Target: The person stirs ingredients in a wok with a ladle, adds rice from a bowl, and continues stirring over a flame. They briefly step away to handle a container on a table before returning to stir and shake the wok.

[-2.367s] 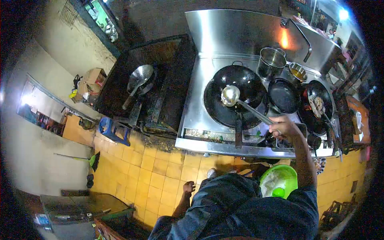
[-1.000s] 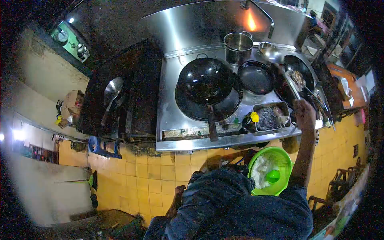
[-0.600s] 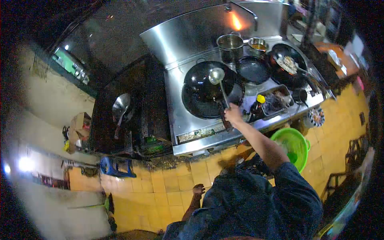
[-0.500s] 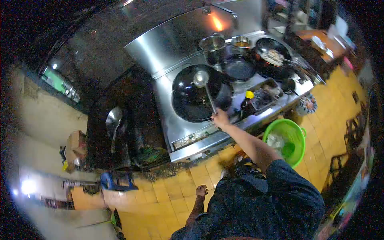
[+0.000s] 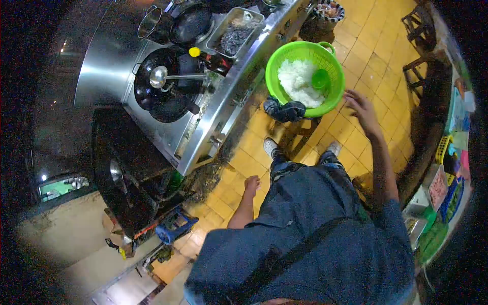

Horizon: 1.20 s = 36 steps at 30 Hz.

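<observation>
My right hand (image 5: 362, 108) is just right of a bright green basket (image 5: 336, 94), fingers apart and nothing in them. White rice (image 5: 299, 84) fills part of the basket, with a small green cup (image 5: 320, 79) in it. A dark cloth (image 5: 284, 110) hangs at the basket's near rim. My left hand (image 5: 251, 185) hangs beside my body over the yellow tiles, its fingers loosely bent and no object visible in it. On the stove, a metal ladle (image 5: 158, 77) rests in a black wok (image 5: 170, 109), its handle pointing right.
A steel stove (image 5: 195, 140) stands at left, carrying a pot (image 5: 151, 23), a dark pan (image 5: 190, 24), a metal tray of food (image 5: 238, 31) and a yellow-capped bottle (image 5: 216, 62). A blue stool (image 5: 175, 225) is at lower left. Dark stools (image 5: 421, 31) and coloured baskets (image 5: 450, 188) line the right.
My right hand has let go of the ladle, leaving it in the wok, and moved right to the green basket. The view has turned right, and my left hand stays low at my side.
</observation>
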Tool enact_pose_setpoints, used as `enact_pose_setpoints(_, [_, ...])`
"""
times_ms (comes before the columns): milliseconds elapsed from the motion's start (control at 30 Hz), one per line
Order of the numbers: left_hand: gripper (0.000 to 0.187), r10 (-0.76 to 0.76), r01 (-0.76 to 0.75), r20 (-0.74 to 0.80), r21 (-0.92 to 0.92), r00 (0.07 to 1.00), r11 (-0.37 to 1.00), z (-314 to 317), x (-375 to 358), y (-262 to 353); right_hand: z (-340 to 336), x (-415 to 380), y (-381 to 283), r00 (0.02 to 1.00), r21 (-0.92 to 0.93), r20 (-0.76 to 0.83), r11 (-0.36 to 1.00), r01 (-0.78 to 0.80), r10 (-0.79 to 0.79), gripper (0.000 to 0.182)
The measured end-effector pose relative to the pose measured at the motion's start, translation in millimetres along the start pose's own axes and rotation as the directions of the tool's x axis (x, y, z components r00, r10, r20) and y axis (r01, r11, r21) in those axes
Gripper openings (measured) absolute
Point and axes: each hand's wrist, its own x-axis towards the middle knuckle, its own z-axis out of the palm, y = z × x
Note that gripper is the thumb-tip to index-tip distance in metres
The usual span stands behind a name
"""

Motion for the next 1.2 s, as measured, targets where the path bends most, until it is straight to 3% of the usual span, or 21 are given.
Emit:
enact_pose_setpoints(67, [0.020, -0.057, 0.054, -0.030, -0.098, 0.998, 0.994, 25, -3, 15, -79, -29, 39, 0.961, 0.066, -0.243, 0.990, -0.122, 0.135, 0.039])
enact_pose_setpoints(133, [0.017, -0.007, -0.002, -0.087, -0.097, 0.996, 0.995, 57, -5, 20, -150, -59, 95, 0.876, 0.212, -0.401, 0.957, -0.196, 0.269, 0.038])
enact_pose_setpoints(167, [0.018, -0.069, 0.068, -0.038, -0.028, 0.997, 0.997, 77, -9, 33, -176, -79, 118, 0.817, 0.268, -0.467, 0.935, -0.233, 0.338, 0.036])
enact_pose_setpoints(267, [0.024, 0.057, -0.074, 0.104, 0.170, 0.993, 0.983, 157, -10, 59, -228, -134, 151, 0.759, 0.338, -0.492, 0.897, -0.285, 0.426, 0.033])
enact_pose_setpoints(367, [0.035, 0.161, -0.175, 0.091, 0.166, 0.983, 0.971, 247, -45, 123, -262, -155, 170, 0.732, 0.347, -0.506, 0.885, -0.311, 0.456, 0.033])
enact_pose_setpoints(400, [0.039, 0.354, -0.297, -0.100, 0.362, 0.930, 0.883, 272, -49, 142, -268, -151, 170, 0.697, 0.339, -0.527, 0.872, -0.353, 0.487, 0.033])
enact_pose_setpoints(433, [0.042, 0.548, -0.344, -0.246, 0.559, 0.800, 0.754, 292, -53, 157, -271, -140, 168, 0.702, 0.333, -0.530, 0.878, -0.343, 0.475, 0.033])
enact_pose_setpoints(467, [0.042, 0.554, -0.355, -0.245, 0.552, 0.796, 0.754, 308, -56, 174, -272, -130, 168, 0.705, 0.418, -0.497, 0.852, -0.316, 0.506, 0.033])
enact_pose_setpoints(500, [0.043, 0.629, -0.386, -0.330, 0.565, 0.704, 0.729, 321, -57, 191, -273, -119, 165, 0.707, 0.497, -0.464, 0.817, -0.292, 0.534, 0.033])
enact_pose_setpoints(533, [0.044, 0.687, -0.412, -0.410, 0.578, 0.600, 0.704, 334, -60, 205, -274, -104, 164, 0.738, 0.462, -0.443, 0.835, -0.299, 0.509, 0.033])
enact_pose_setpoints(567, [0.044, 0.686, -0.421, -0.406, 0.569, 0.603, 0.707, 343, -64, 219, -275, -88, 162, 0.767, 0.427, -0.421, 0.852, -0.304, 0.485, 0.033])
enact_pose_setpoints(633, [0.044, 0.850, -0.518, -0.316, 0.686, 0.421, 0.511, 360, -75, 251, -273, -55, 129, 0.823, 0.343, -0.348, 0.878, -0.334, 0.449, 0.034])
enact_pose_setpoints(733, [0.042, 0.903, -0.617, -0.328, 0.660, 0.277, 0.429, 399, -77, 291, -287, -7, 123, 0.914, -0.014, -0.220, 0.936, -0.353, 0.341, 0.039])
enact_pose_setpoints(767, [0.042, 0.912, -0.660, -0.329, 0.633, 0.245, 0.405, 415, -76, 306, -301, 7, 130, 0.960, -0.292, -0.179, 0.920, -0.262, 0.217, 0.041])
enact_pose_setpoints(800, [0.041, 0.890, -0.664, -0.321, 0.592, 0.325, 0.456, 430, -81, 323, -313, 20, 135, 0.989, -0.546, -0.106, 0.825, -0.145, 0.103, 0.043])
enact_pose_setpoints(867, [0.043, 0.917, -0.672, -0.272, 0.623, 0.294, 0.400, 463, -55, 341, -337, 50, 121, 0.951, -0.675, -0.096, 0.683, -0.280, 0.295, 0.046])
enact_pose_setpoints(933, [0.054, 0.905, -0.646, -0.283, 0.634, 0.318, 0.425, 500, -47, 369, -360, 79, 110, 0.955, -0.746, -0.080, 0.618, -0.248, 0.286, 0.046])
enact_pose_setpoints(1000, [0.051, 0.898, -0.732, -0.253, 0.521, 0.360, 0.440, 524, -38, 412, -381, 114, 91, 0.931, -0.790, -0.062, 0.552, -0.266, 0.360, 0.046])
enact_pose_setpoints(1067, [0.037, 0.906, -0.763, -0.207, 0.489, 0.369, 0.423, 536, -41, 462, -396, 162, 83, 0.955, -0.778, -0.003, 0.599, -0.189, 0.297, 0.047])
enact_pose_setpoints(1167, [0.032, 0.912, -0.773, -0.307, 0.494, 0.273, 0.398, 542, -47, 525, -402, 253, 72, 0.972, -0.701, 0.119, 0.710, -0.062, 0.203, 0.046])
enact_pose_setpoints(1200, [0.028, 0.885, -0.823, -0.352, 0.371, 0.304, 0.430, 543, -44, 541, -401, 286, 65, 0.970, -0.643, 0.178, 0.765, -0.013, 0.166, 0.045])
